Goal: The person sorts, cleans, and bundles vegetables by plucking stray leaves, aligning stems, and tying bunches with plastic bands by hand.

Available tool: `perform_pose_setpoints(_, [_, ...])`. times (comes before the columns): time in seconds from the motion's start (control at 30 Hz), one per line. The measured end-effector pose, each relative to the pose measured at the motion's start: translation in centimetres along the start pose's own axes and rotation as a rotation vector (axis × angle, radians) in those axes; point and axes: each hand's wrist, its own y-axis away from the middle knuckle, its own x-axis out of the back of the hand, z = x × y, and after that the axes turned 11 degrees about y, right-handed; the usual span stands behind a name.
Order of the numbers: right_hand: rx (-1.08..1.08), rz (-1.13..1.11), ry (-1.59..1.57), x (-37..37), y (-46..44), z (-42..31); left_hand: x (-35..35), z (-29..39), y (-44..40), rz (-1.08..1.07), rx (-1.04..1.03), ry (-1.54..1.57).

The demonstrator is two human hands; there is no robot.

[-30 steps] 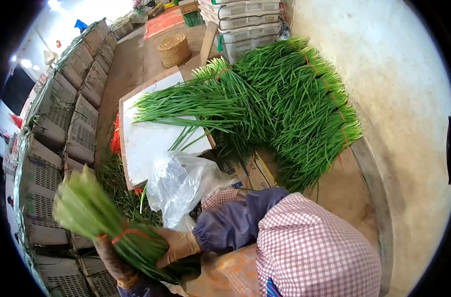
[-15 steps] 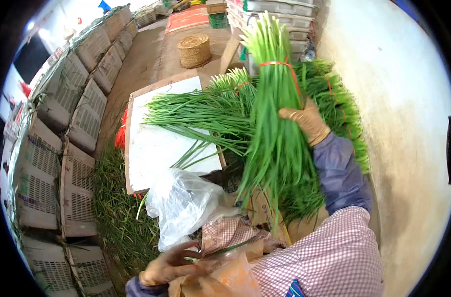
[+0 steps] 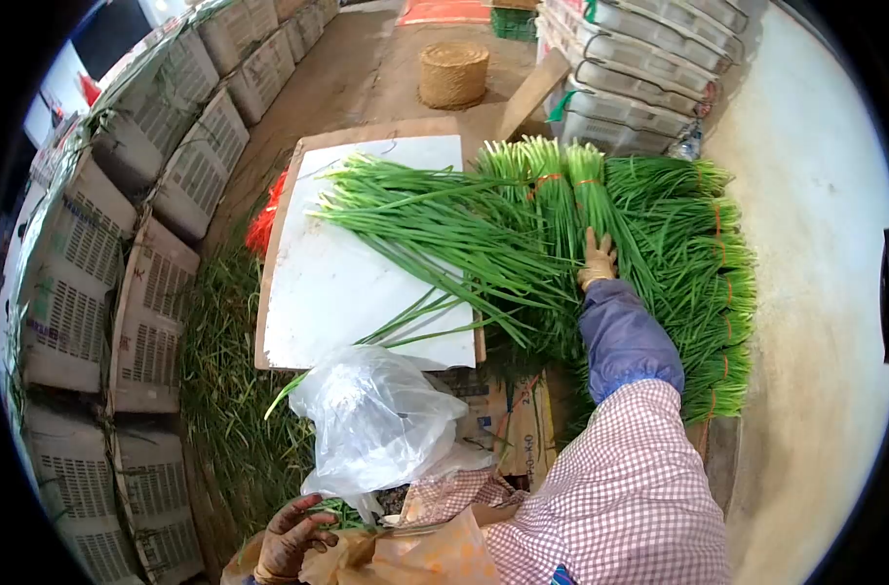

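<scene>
Several crates stand beyond the banded bundle under the right hand, fingers spread. A plastic bag lies between the hands, the left hand slack, fingers half-curled.

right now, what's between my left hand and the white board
In the head view, the crumpled clear plastic bag lies between the left hand and the white board, with some green leaves close by the hand.
</scene>
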Motion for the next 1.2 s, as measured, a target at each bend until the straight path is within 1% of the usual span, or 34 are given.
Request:
perform_pose_setpoints(0.03, [-0.001,0.078,-0.026,-1.4,-0.3,0.3,0.6,-0.7,-0.1,0.028,-0.017,-0.005])
perform_pose_setpoints(0.07, [0.024,0.098,-0.078,-1.6,-0.7,1.1,1.6,-1.2,-0.5,0.064,0.012,0.003])
perform_pose_setpoints(0.1, [0.077,0.144,-0.159,-1.8,-2.1,2.4,0.7,-1.0,-0.3,0.127,0.056,0.001])
perform_pose_setpoints(0.13, [0.197,0.274,-0.264,-1.8,-2.9,3.9,0.5,-1.3,-0.7,0.128,0.055,0.011])
perform_pose_setpoints(0.17, [0.235,0.269,-0.197,-1.1,-4.1,4.6,0.7,-1.7,-1.1,0.139,0.049,0.023])
perform_pose_setpoints(0.2, [0.192,0.057,-0.147,1.6,-3.9,3.9,0.6,-1.8,-1.3,0.163,0.061,0.028])
perform_pose_setpoints(0.23, [0.149,-0.084,0.018,3.1,-4.3,3.3,0.6,-1.7,-1.6,0.173,0.076,0.019])
perform_pose_setpoints(0.27, [0.030,-0.245,0.294,6.1,-3.6,0.8,0.8,-2.1,-1.8,0.134,0.039,0.055])
perform_pose_setpoints(0.3, [0.032,-0.134,0.547,11.2,1.1,-3.5,0.5,-2.1,-1.8,0.147,0.037,0.050])
perform_pose_setpoints(0.37, [0.355,0.402,0.183,10.8,-0.4,-3.7,1.0,-2.5,-2.1,0.119,0.037,0.104])
perform_pose_setpoints(0.43, [0.611,0.277,-0.668,14.1,3.7,-9.0,0.7,-2.9,-2.0,0.149,0.024,0.139])
perform_pose_setpoints(0.5, [0.807,0.014,-0.917,16.9,10.0,-15.9,0.8,-3.1,-1.9,0.183,0.012,0.169])
perform_pose_setpoints(0.57, [1.075,-0.185,-0.795,18.1,16.2,-22.1,1.0,-3.2,-2.0,0.200,-0.009,0.084])
perform_pose_setpoints(0.63, [1.451,-0.287,-0.469,17.3,19.9,-27.9,1.2,-2.7,-2.4,0.173,-0.015,0.064])
perform_pose_setpoints(0.7, [1.651,-0.436,-0.319,15.6,23.3,-33.1,1.7,-2.0,-3.3,0.170,-0.055,0.004])
perform_pose_setpoints(0.77, [1.889,-0.308,-0.148,13.3,26.1,-37.7,1.7,-1.4,-3.9,0.176,-0.090,0.062])
perform_pose_setpoints(0.83, [1.925,-0.201,0.281,14.4,30.0,-40.5,1.5,-0.9,-4.8,0.155,-0.121,0.099])
perform_pose_setpoints(0.9, [1.854,-0.061,0.746,11.8,32.5,-42.7,1.4,-1.3,-5.1,0.175,-0.128,0.180])
perform_pose_setpoints(0.97, [1.943,-0.006,0.870,8.3,31.8,-43.6,1.7,-1.6,-5.1,0.142,-0.126,0.179])
perform_pose_setpoints(1.0, [1.918,-0.019,0.780,7.0,31.2,-43.7,2.1,-1.8,-5.0,0.140,-0.102,0.132])
perform_pose_setpoints(1.03, [1.764,-0.129,0.845,10.1,31.4,-43.0,2.6,-1.8,-4.9,0.141,-0.077,0.092])
perform_pose_setpoints(1.07, [1.663,-0.154,0.717,10.0,30.2,-43.1,3.0,-1.7,-4.8,0.136,-0.079,0.104])
perform_pose_setpoints(1.1, [1.628,-0.202,0.543,13.4,28.7,-42.0,3.3,-1.8,-4.7,0.125,-0.088,0.119])
perform_pose_setpoints(1.13, [1.598,-0.183,0.387,14.9,25.9,-41.1,3.7,-2.0,-4.4,0.122,-0.095,0.138])
perform_pose_setpoints(1.17, [1.590,-0.073,0.282,17.3,23.8,-39.9,4.0,-2.1,-4.1,0.143,-0.091,0.163])
perform_pose_setpoints(1.2, [1.435,-0.279,0.054,19.8,21.0,-38.7,3.9,-1.9,-4.0,0.155,-0.102,0.156])
